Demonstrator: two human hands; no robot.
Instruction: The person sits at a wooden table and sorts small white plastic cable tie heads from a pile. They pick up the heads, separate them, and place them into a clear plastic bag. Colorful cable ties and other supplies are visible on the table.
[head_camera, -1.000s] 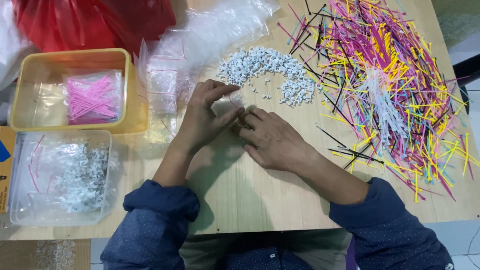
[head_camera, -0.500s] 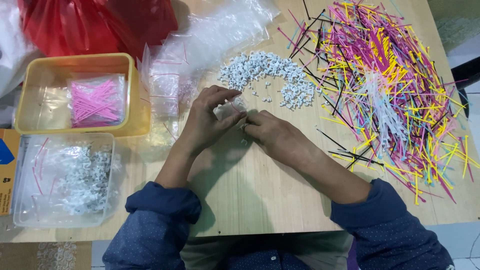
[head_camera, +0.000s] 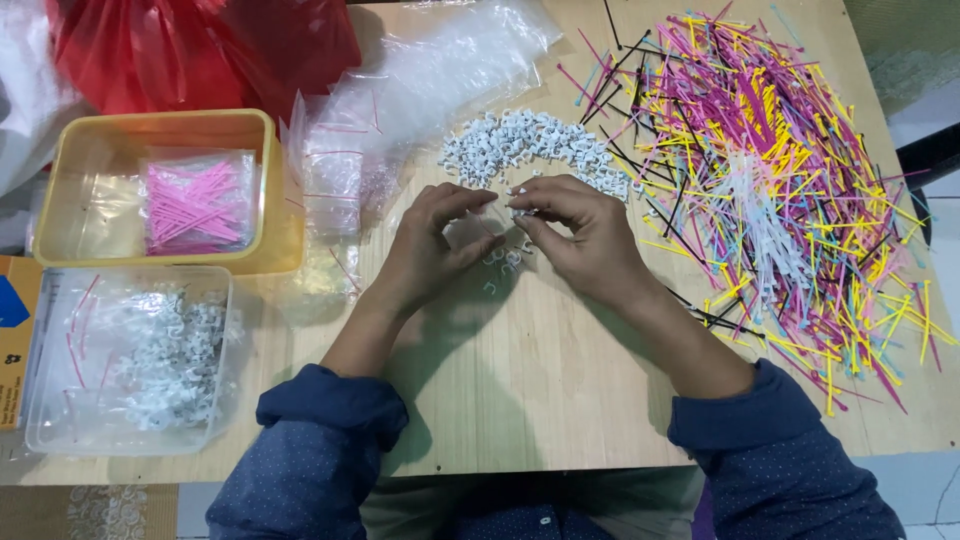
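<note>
Hands' fingers pinching what looks like a small clear bag (head_camera: 478, 232), yellow tub (head_camera: 262, 190) holding pink ties (head_camera: 192, 202), clear tub (head_camera: 226, 330) holding white clips (head_camera: 165, 355)

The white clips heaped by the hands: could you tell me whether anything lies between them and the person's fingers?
Nothing visible does. The clip heap lies just beyond both hands on bare table. The right hand nearly touches its near edge; the left hand is a little short of it. A few loose clips lie beneath the fingers.

A wooden table (head_camera: 540, 400) is covered: coloured cable ties (head_camera: 770, 170) at two o'clock, possibly clips (head_camera: 530, 145) at twelve, tubs at nine.
</note>
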